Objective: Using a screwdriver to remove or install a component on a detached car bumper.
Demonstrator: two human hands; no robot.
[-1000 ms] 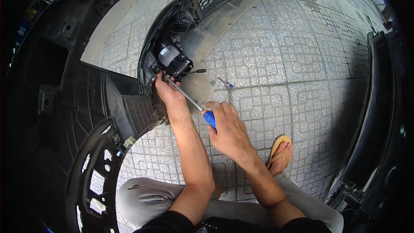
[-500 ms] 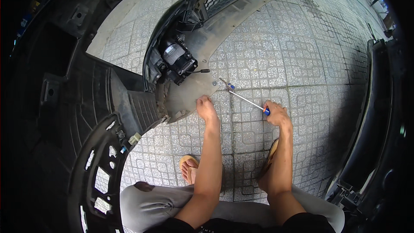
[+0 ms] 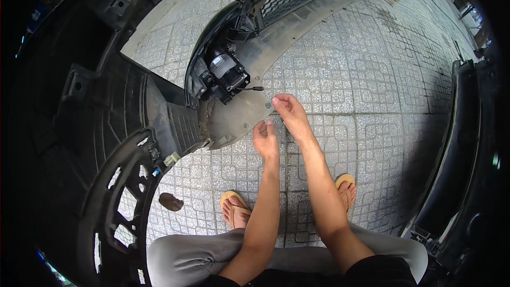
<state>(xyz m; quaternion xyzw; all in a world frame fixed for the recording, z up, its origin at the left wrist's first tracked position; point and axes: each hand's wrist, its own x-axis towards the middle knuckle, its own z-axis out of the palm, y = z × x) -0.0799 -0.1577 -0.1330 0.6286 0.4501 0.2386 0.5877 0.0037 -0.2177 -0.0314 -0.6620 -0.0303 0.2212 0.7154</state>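
A large black car bumper (image 3: 164, 109) lies inner side up, with a dusty grey lower lip (image 3: 226, 119) along its edge. My right hand (image 3: 290, 112) has its thumb and index finger pinched at the lip's edge, close to a small round fastener (image 3: 268, 105); whatever they hold is too small to make out. Just nearer to me, my left hand (image 3: 265, 139) is closed, fingers curled by the same edge, with any contents hidden. Another fastener (image 3: 246, 126) sits in the lip to its left. A black unit with a ribbed silver housing (image 3: 223, 66) is mounted above the lip, its short cable (image 3: 254, 89) hanging free.
Patterned grey paving (image 3: 324, 69) spreads beneath everything. A black frame with cutouts (image 3: 125, 207) stands at the near left, carrying a pale connector (image 3: 171, 159). Another long black panel (image 3: 443, 165) runs along the right. My sandalled feet (image 3: 234, 210) flank the working spot.
My right hand has moved left and away from me to the lip's edge, and no longer shows the screwdriver. Both blue-handled tools are out of sight. My left hand shifted slightly right.
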